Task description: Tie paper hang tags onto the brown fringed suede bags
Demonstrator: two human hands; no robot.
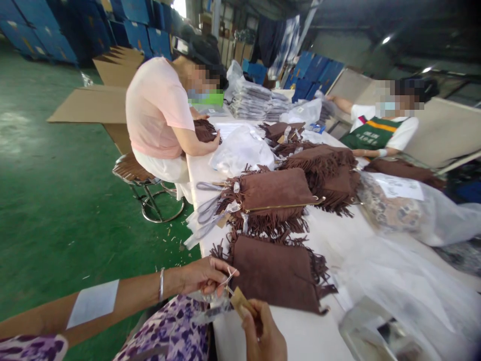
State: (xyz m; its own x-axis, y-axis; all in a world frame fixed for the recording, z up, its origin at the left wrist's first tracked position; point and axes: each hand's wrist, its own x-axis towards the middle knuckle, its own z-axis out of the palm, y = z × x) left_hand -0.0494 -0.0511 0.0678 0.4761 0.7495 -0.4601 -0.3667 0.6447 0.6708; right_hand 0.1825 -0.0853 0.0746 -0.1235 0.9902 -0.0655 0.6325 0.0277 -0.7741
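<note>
At the table's near edge my left hand [203,277] is closed, pinching a thin white string [230,276] between thumb and fingers. My right hand [264,331] is closed on a tan cardboard hang tag [240,304], just below and right of the left one. Crumpled clear plastic [212,312] hangs under the hands. Right beside them lies a flat brown fringed pouch [272,273]. Behind it is a stack of similar brown pouches [276,188], the top one showing a gold zipper, with grey wrist straps [208,210] hanging off the left side.
More brown pouches [323,165] are heaped farther along the white table [300,333]. A clear bag of patterned items [394,205] and a plastic box [376,326] sit at right. Two co-workers, a person in pink [158,105] and one in a green apron [376,133], work across the table.
</note>
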